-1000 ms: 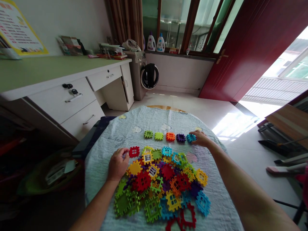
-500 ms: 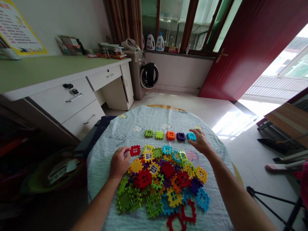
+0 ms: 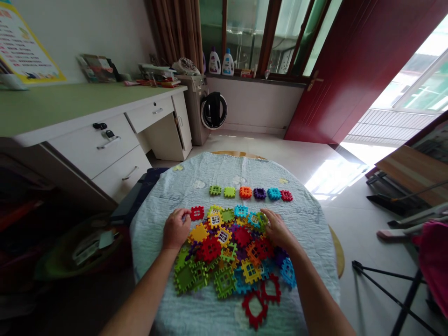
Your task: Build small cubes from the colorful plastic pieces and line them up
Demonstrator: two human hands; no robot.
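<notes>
My left hand rests at the left of a heap of plastic interlocking squares. Its curled thumb and forefinger meet the left edge of a red window-patterned square. At the heap's upper right, my right hand reaches over with fingers apart, their tips beside a lime-green square. The heap also holds a yellow square, a green one and a blue one. Behind it stands a row of small blocks, among them an orange block, a blue block and a red block.
A pale patterned cloth covers the round table. Beyond are a desk with drawers, a washing machine with its door ajar, and a red door. Black stand legs are on the floor at right.
My right hand has drawn back from the row's right end to the heap, moving left and nearer. The red block at the row's end now shows. My left hand keeps its place beside the red square.
</notes>
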